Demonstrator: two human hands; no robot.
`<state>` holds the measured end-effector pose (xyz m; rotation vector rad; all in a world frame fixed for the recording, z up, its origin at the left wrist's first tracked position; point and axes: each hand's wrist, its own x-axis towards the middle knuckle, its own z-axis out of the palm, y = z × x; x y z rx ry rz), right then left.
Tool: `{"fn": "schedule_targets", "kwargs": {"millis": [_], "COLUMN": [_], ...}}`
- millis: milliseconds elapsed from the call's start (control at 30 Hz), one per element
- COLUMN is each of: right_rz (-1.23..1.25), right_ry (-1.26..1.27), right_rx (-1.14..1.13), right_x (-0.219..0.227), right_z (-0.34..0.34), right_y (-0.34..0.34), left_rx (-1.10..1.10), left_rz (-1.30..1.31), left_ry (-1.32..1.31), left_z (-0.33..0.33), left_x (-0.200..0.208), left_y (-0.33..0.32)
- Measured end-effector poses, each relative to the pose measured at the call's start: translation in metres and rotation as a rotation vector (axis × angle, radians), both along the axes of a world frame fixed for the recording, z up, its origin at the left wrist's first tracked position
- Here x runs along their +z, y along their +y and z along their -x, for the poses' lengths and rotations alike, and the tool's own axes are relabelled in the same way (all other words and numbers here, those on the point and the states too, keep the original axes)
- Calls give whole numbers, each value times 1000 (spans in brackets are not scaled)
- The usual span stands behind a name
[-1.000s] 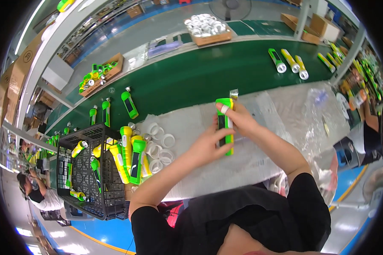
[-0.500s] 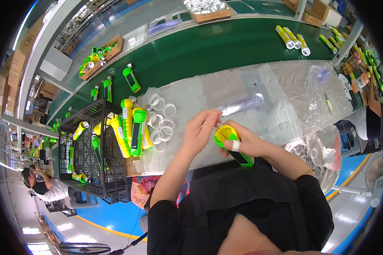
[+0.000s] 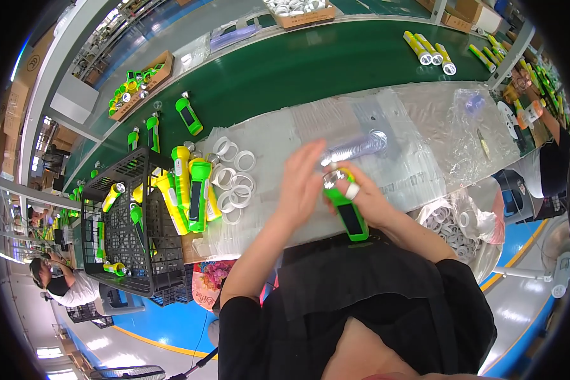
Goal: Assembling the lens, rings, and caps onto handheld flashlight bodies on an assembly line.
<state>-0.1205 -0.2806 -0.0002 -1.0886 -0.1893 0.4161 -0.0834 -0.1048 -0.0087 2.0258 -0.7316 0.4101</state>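
Note:
My right hand (image 3: 373,199) is wrapped round a green flashlight (image 3: 351,218) with a dark panel on its body. The flashlight's head points away from me, and a shiny clear and silver part shows in it. One finger of this hand wears a white band. Just left of the flashlight head, my left hand (image 3: 299,187) is smeared by motion, its fingers stretched out and nothing seen in them. Beyond both hands lies a row of stacked clear discs (image 3: 354,149) on the plastic-covered table (image 3: 285,221).
White rings (image 3: 240,196) lie left of my hands, beside several yellow and green flashlights (image 3: 198,196). A black crate (image 3: 164,253) holding more flashlights stands at the left. Across the table runs a green belt (image 3: 266,76). A bag of white rings (image 3: 449,231) hangs at the right.
My left hand has drawn away from the flashlight head and its fingers have straightened. The head, a yellow hollow before, now shows a shiny part in it.

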Motion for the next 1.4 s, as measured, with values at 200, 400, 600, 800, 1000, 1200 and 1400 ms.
{"fn": "schedule_targets", "kwargs": {"millis": [200,400,600,800,1000,1200,1400], "right_rz": [41,116,111,147,150,39,29], "right_ry": [54,49,-48,-39,-64,-277,-340], "right_rx": [-72,-11,97,189,322,133,15], "right_x": [5,8,7,10,14,10,-4], "right_z": [-5,-10,-13,-13,-12,-39,-52], "right_y": [-15,-14,-3,2,14,12,18], "left_rx": [156,80,-77,-108,-116,296,345], "left_rz": [-339,-104,2,96,155,-132,-838], "left_ry": [40,144,93,-30,-72,-221,88], "left_z": [-40,-34,21,26,27,4,-18], "left_x": [-48,-39,12,6,-8,36,18], "left_y": [17,21,10,6,15,49,132]}}
